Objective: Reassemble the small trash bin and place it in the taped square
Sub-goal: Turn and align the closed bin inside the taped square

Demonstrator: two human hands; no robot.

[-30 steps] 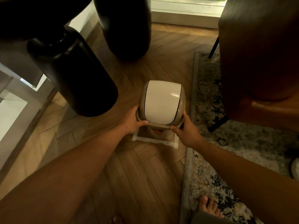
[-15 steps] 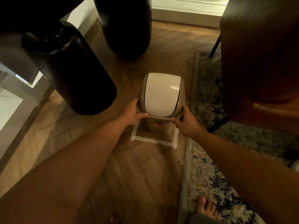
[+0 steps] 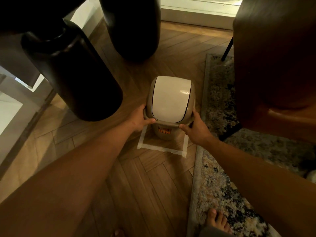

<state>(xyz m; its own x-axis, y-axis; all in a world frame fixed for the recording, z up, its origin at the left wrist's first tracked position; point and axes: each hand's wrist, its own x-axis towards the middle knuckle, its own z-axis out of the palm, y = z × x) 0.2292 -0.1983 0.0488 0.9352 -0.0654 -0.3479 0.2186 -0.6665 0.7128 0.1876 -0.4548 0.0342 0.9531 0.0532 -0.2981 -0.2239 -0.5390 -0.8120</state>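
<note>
Item: small trash bin, beige, white swing lid fitted, upright; long axis vertical; base within the taped square on the wood floor, toward its far side, near tape strip bare; whether the base rests on the floor cannot be told. Left hand clamped on the left rim; right hand clamped on the right rim; both equally near, bin directly between them. Judgement: next move is a straight release.

Both arms reach forward and down, nearly straight. Left hand and right hand each grip opposite sides, thumbs forward.
</note>
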